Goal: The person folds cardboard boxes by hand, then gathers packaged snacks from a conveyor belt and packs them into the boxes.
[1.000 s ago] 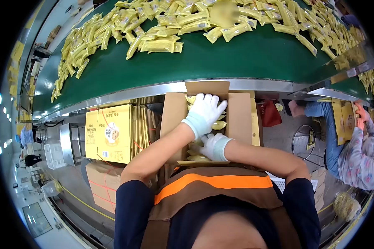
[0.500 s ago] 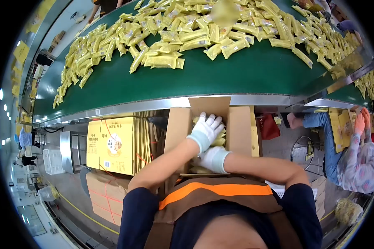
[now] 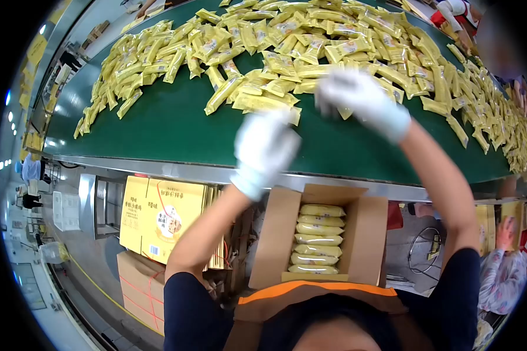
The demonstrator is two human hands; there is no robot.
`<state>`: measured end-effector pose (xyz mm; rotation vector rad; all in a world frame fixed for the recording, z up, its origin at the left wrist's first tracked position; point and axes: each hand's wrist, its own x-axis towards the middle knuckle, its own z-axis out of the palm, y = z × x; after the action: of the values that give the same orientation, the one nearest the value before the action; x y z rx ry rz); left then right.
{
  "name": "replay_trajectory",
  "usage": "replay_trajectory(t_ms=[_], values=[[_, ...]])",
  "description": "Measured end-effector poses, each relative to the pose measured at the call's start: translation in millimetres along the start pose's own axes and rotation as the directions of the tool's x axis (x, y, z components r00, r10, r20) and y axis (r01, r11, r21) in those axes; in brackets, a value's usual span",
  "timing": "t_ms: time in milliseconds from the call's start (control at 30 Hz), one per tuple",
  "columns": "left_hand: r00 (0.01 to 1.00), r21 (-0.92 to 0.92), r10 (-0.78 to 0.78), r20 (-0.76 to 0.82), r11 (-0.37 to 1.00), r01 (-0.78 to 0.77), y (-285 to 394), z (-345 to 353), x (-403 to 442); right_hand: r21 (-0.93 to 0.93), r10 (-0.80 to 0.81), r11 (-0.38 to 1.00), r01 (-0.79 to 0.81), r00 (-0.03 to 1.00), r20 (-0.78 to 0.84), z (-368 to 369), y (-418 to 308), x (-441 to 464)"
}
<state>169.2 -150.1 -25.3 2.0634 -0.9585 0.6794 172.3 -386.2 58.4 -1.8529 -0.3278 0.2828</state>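
Just beyond my left grip [image 3: 266, 146] and about my right grip [image 3: 360, 100], long, glossy yellow packets [image 3: 278, 63] lie heaped at all angles; blur hides whether I touch any. Nearer my body than either grip, an open cardboard box [image 3: 275, 240] has its flaps spread, a neat row of yellow packets [image 3: 319, 239] lying crosswise inside

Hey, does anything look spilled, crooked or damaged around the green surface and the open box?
Nothing stands out: the yellow packets lie loosely heaped on the green surface, no tear visible, and the packed row inside the open box looks neat.
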Motion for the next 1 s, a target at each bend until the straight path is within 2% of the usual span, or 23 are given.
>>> replay_trajectory(t_ms=[33,100,133,167,200,233,333,367,400,433,467,500,533,567,633,700,733,767,833,900,933,967,1000], values=[[0.991,0.181,-0.070,-0.118,0.979,0.091,-44,1,3,-0.340,-0.019,0.939,-0.051,0.980,-0.200,-19,10,45],[0.931,0.479,-0.257,-0.258,0.803,0.354,-121,3,-2,-0.760,-0.445,0.643,0.095,0.854,-0.270,-24,65,134],[0.909,0.424,-0.385,-0.161,0.805,0.416,-157,9,-15,-0.760,-0.227,0.648,-0.049,0.940,-0.254,-7,59,156],[0.867,0.376,-0.496,-0.044,0.796,0.475,-182,16,-22,-0.791,0.009,0.600,-0.122,0.989,-0.145,9,60,178],[0.863,0.325,-0.505,0.024,0.820,0.471,-179,17,-20,-0.808,0.095,0.561,-0.178,0.984,-0.150,27,63,180],[0.902,0.252,-0.432,0.001,0.873,0.418,-183,29,-24,-0.827,0.180,0.515,-0.227,0.971,-0.155,44,66,180],[0.885,0.056,-0.459,0.080,0.888,0.456,-152,33,-9,-0.835,0.284,0.481,-0.267,0.949,-0.140,7,78,167],[0.840,0.084,-0.515,0.170,0.857,0.508,-134,35,-2,-0.860,0.316,0.438,-0.262,0.940,-0.125,-13,77,152],[0.850,0.040,-0.471,0.236,0.879,0.476,-120,41,3,-0.873,0.247,0.382,-0.303,0.944,-0.219,-33,95,139],[0.855,-0.005,-0.423,0.300,0.895,0.445,-107,51,4,-0.920,0.300,0.237,-0.313,0.924,-0.237,-52,96,113],[0.876,-0.043,-0.388,0.287,0.908,0.416,-91,65,4,-0.936,0.237,0.195,-0.294,0.940,-0.246,-66,108,91],[0.841,0.042,-0.429,0.331,0.897,0.441,-65,70,12,-0.955,0.053,0.171,-0.243,0.970,-0.237,-79,125,66],[0.855,0.030,-0.425,0.297,0.899,0.436,-54,80,13,-0.963,-0.067,0.180,-0.201,0.974,-0.216,-92,135,42],[0.865,0.023,-0.425,0.267,0.900,0.435,-46,87,13,-0.945,0.027,0.199,-0.260,0.965,-0.260,-101,136,24],[0.929,0.111,-0.336,0.156,0.940,0.321,-48,91,9,-0.955,-0.038,0.173,-0.243,0.967,-0.253,-111,144,-14],[0.949,0.321,-0.288,0.128,0.917,0.235,-42,65,4,-0.981,-0.269,0.039,-0.191,0.943,-0.194,-115,161,-58],[0.964,0.294,-0.221,0.148,0.941,0.171,-34,47,5,-0.975,-0.240,0.115,-0.192,0.947,-0.215,-111,159,-78],[0.955,0.283,-0.201,0.217,0.949,0.136,-21,31,10,-0.973,-0.215,0.110,-0.203,0.951,-0.223,-108,155,-94],[0.745,0.144,-0.500,0.442,0.859,0.491,7,23,16,-0.972,-0.166,0.106,-0.210,0.960,-0.226,-94,143,-116],[0.672,0.297,-0.513,0.535,0.858,0.419,32,40,26,-0.955,-0.229,0.097,-0.282,0.927,-0.297,-65,125,-116],[0.751,0.311,-0.422,0.508,0.903,0.296,25,62,18,-0.940,-0.325,0.214,-0.268,0.887,-0.327,-49,121,-107],[0.817,0.330,-0.317,0.481,0.929,0.167,15,82,8,-0.945,-0.448,0.229,-0.233,0.837,-0.315,-35,117,-95],[0.793,0.346,-0.366,0.488,0.915,0.210,17,93,7,-0.908,-0.474,0.384,-0.165,0.809,-0.347,-28,123,-77]])
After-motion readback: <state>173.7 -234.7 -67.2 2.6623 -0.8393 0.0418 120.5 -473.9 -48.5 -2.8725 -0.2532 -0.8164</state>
